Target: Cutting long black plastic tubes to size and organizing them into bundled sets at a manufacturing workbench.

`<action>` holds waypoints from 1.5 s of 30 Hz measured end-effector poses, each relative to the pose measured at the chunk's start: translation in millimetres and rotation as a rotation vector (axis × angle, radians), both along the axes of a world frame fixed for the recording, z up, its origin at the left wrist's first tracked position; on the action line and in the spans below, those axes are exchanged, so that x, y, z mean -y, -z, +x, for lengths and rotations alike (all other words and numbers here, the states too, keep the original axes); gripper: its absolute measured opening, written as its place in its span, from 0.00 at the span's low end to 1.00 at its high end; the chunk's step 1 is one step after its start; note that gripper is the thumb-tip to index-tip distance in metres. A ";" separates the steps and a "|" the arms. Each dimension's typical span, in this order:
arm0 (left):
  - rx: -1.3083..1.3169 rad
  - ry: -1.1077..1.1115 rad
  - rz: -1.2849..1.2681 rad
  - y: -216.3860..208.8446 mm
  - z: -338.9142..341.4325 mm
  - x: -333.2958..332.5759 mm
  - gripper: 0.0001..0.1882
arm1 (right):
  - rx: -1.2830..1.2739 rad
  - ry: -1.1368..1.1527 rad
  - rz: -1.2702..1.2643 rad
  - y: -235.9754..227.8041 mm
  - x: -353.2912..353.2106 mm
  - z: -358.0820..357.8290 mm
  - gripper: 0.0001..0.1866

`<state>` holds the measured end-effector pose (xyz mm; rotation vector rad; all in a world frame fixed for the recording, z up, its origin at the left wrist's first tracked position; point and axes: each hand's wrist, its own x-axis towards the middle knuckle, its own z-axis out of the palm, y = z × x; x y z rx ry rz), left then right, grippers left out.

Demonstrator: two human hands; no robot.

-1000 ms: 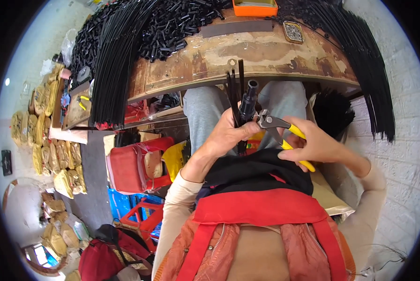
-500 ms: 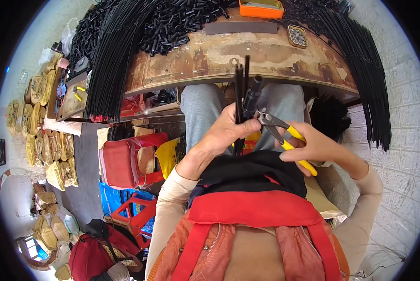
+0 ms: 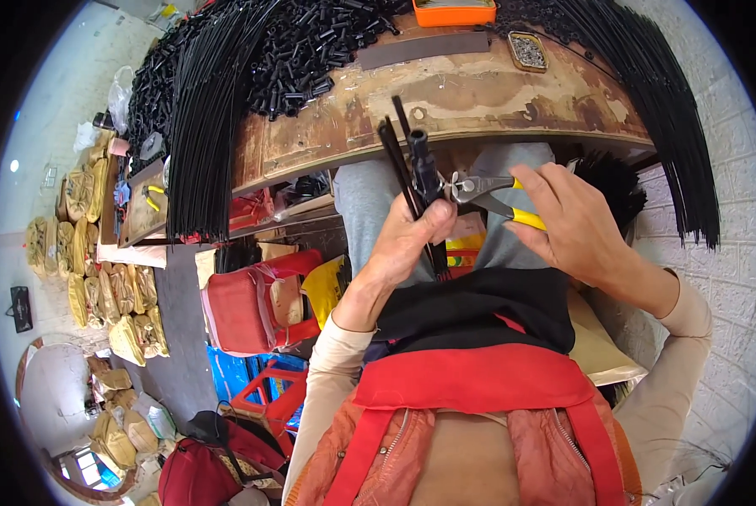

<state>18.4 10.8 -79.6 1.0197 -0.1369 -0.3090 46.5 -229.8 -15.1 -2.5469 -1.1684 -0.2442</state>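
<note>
My left hand (image 3: 405, 244) is closed around several thin black rods (image 3: 392, 150) and a thicker black tubular piece (image 3: 426, 169), whose hollow end points up toward the table. My right hand (image 3: 579, 221) grips pliers with yellow handles (image 3: 526, 219). The metal jaws reach the side of the tubular piece, just above my left thumb. A small bright bit shows there, but I cannot tell whether the jaws hold it. The lower ends of the rods run down behind my left hand, over my lap.
A worn wooden table (image 3: 471, 93) spans the front. On it lie a heap of black tubular parts (image 3: 302, 59), long black rod bundles (image 3: 205, 143) hanging over the edge, a small tray of metal bits (image 3: 527, 51) and an orange box (image 3: 454, 12). A red chair (image 3: 241, 308) stands left.
The pliers have turned from slanting down to nearly level, and my right hand has risen with them. The rods and tubular piece now lean more to the left. The whole view has shifted slightly.
</note>
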 end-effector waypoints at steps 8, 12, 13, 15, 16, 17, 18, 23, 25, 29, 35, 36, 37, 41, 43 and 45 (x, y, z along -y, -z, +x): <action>0.042 0.049 0.039 0.8 2.0 -4.9 0.23 | 0.059 -0.042 -0.004 -1.8 -4.9 7.2 0.33; -0.005 -0.051 0.021 1.2 1.3 0.8 0.23 | 0.160 0.013 -0.017 -8.1 -7.9 2.7 0.33; -0.005 -0.048 0.025 3.2 2.2 -2.2 0.23 | 0.164 0.013 -0.036 -8.5 -7.9 2.6 0.33; 0.061 0.106 -0.044 5.6 2.9 -7.6 0.24 | 0.159 0.007 -0.017 -6.2 -7.2 3.1 0.33; 0.059 0.106 -0.043 5.1 2.6 -6.9 0.24 | 0.155 0.001 -0.001 -5.3 -6.8 3.2 0.32; 0.051 0.104 -0.021 2.6 2.4 -6.0 0.24 | 0.154 -0.001 0.001 -5.9 -7.2 2.6 0.32; 0.044 0.102 0.001 0.2 2.3 -4.8 0.24 | 0.145 0.017 0.017 -7.4 -7.4 1.0 0.32; -0.027 -0.108 -0.052 7.0 -1.1 -0.5 0.12 | -0.019 -0.041 0.034 -8.2 -0.5 -1.7 0.30; -0.019 -0.070 -0.065 10.4 -4.7 -4.6 0.12 | -0.478 -0.204 0.115 -19.4 1.9 8.0 0.25; 0.028 0.059 0.121 12.4 -13.0 -7.8 0.14 | -1.994 -0.166 0.282 -9.2 1.4 6.3 0.18; 0.107 -0.109 0.292 -20.6 -2.4 0.7 0.28 | -0.515 -0.037 0.199 -3.0 6.4 -10.8 0.23; 0.207 -0.120 0.307 -21.1 -1.9 1.6 0.36 | -0.327 -0.067 0.173 -1.8 7.5 -7.8 0.24; 0.190 -0.094 0.253 -20.3 -0.9 1.1 0.41 | -0.139 -0.095 0.146 -0.8 8.1 -5.0 0.24; 0.027 -0.046 0.130 -18.9 -4.1 0.6 0.28 | -1.483 0.006 0.277 -35.9 0.6 -3.3 0.23; 0.071 0.004 0.217 -19.0 -9.3 -0.7 0.23 | -1.779 -0.059 0.281 -10.4 5.0 -5.7 0.23; 0.106 0.018 0.290 -17.9 -13.7 -2.4 0.16 | -1.840 -0.065 0.294 -2.9 6.8 -13.7 0.22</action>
